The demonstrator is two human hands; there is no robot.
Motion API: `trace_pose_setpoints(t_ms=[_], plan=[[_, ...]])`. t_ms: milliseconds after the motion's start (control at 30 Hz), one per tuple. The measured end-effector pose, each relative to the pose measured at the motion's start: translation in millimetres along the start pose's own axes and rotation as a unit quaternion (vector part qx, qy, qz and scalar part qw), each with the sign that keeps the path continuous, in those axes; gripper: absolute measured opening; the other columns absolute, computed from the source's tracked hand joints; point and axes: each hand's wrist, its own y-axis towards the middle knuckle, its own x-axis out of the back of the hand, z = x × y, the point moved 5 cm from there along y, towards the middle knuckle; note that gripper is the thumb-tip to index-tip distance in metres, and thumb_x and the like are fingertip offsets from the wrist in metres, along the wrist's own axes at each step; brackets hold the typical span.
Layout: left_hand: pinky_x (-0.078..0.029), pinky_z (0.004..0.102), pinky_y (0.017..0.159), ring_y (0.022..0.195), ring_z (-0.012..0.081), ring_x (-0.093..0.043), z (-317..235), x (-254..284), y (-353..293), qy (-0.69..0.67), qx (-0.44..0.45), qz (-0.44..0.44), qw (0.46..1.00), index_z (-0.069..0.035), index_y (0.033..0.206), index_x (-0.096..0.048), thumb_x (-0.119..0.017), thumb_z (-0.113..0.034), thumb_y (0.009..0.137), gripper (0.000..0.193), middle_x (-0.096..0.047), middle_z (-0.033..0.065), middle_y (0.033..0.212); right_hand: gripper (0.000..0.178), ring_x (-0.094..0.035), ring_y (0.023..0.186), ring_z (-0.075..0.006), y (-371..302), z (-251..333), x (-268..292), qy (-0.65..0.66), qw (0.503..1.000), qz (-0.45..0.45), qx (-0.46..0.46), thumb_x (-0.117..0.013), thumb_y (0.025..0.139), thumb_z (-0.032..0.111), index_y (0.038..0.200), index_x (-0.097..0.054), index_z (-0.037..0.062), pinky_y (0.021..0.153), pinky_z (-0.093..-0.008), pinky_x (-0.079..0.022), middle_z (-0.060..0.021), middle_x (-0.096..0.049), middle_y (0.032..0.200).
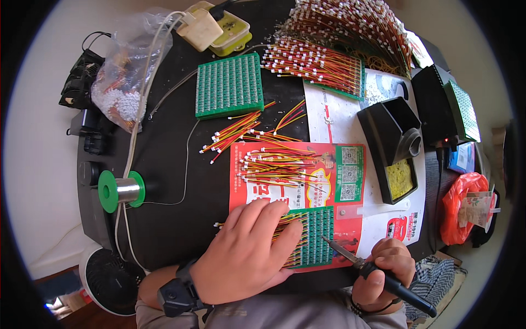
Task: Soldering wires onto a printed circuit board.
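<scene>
My left hand (246, 252) lies over the left part of a green circuit board panel (318, 236), its fingers apart and resting across thin red, yellow and black wires (296, 255) on it. Its palm hides part of the wires and board. In my right hand (386, 271) is a soldering iron (397, 288), gripped by its black handle. The iron's tip points left at the panel's right half; whether it touches cannot be made out. Beyond the panel, several loose wires with white connectors (279, 164) lie on a red printed sheet (238, 192).
A solder spool (121, 191) stands at left, beside a white cable (137, 126). Farther back sit a stack of green panels (230, 85) and a large wire bundle (345, 33). On the right are a black iron stand (390, 142) with yellow sponge and a red bag (460, 208).
</scene>
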Motion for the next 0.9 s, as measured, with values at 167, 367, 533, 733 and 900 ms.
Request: trace_pose_setpoints(t_ms=[167, 367, 533, 733, 900], plan=[[-0.046, 0.0460, 0.092, 0.108, 0.0367, -0.055, 8.5, 17.3, 2.8, -0.048, 0.016, -0.044, 0.998, -0.002, 0.113, -0.063, -0.090, -0.031, 0.064, 0.063, -0.057, 0.0165, 0.116, 0.026, -0.050, 0.051, -0.0211, -1.0, 1.0, -0.1, -0.006, 1.000, -0.008, -0.011, -0.072, 0.084, 0.016, 0.096, -0.053, 0.0019, 0.050, -0.0357, -0.045, -0.0075, -0.052, 0.063], [-0.049, 0.0415, 0.071, 0.079, 0.0317, -0.062, 54.6, 31.8, 1.3, 0.010, 0.078, -0.245, 0.966, -0.002, 0.086, -0.068, -0.080, -0.002, 0.072, 0.018, -0.065, 0.0104, 0.084, 0.025, -0.050, 0.052, -0.0209, -2.2, 1.9, 0.7, -0.009, 1.000, -0.017, -0.016, -0.071, 0.084, 0.016, 0.095, -0.053, 0.0024, 0.052, -0.0348, -0.045, -0.0080, -0.052, 0.063], [-0.050, 0.0398, 0.069, 0.077, 0.0308, -0.063, 63.0, 21.1, 2.4, 0.016, 0.089, -0.242, 0.966, 0.000, 0.084, -0.070, -0.075, 0.003, 0.075, 0.011, -0.065, 0.0106, 0.082, 0.025, -0.050, 0.052, -0.0208, -1.9, 2.5, -1.4, -0.012, 0.999, -0.028, -0.011, -0.070, 0.085, 0.016, 0.095, -0.053, 0.0021, 0.052, -0.0347, -0.045, -0.0080, -0.052, 0.062], [-0.051, 0.0401, 0.069, 0.077, 0.0302, -0.061, 59.3, 19.1, 5.8, 0.059, 0.071, -0.223, 0.970, -0.001, 0.083, -0.068, -0.073, 0.004, 0.072, 0.012, -0.064, 0.0098, 0.082, 0.024, -0.050, 0.052, -0.0206, -0.9, 1.6, -2.1, -0.016, 0.999, -0.037, -0.004, -0.070, 0.086, 0.016, 0.095, -0.053, 0.0016, 0.052, -0.0342, -0.044, -0.0078, -0.052, 0.062], [-0.051, 0.0402, 0.066, 0.076, 0.0300, -0.061, 56.4, 19.5, 9.6, 0.089, 0.030, -0.214, 0.972, -0.001, 0.079, -0.063, -0.071, 0.004, 0.069, 0.014, -0.063, 0.0097, 0.082, 0.023, -0.051, 0.052, -0.0204, -1.9, 1.9, -0.3, -0.009, 0.999, -0.041, -0.001, -0.070, 0.086, 0.015, 0.096, -0.054, 0.0014, 0.052, -0.0334, -0.044, -0.0075, -0.053, 0.063]])
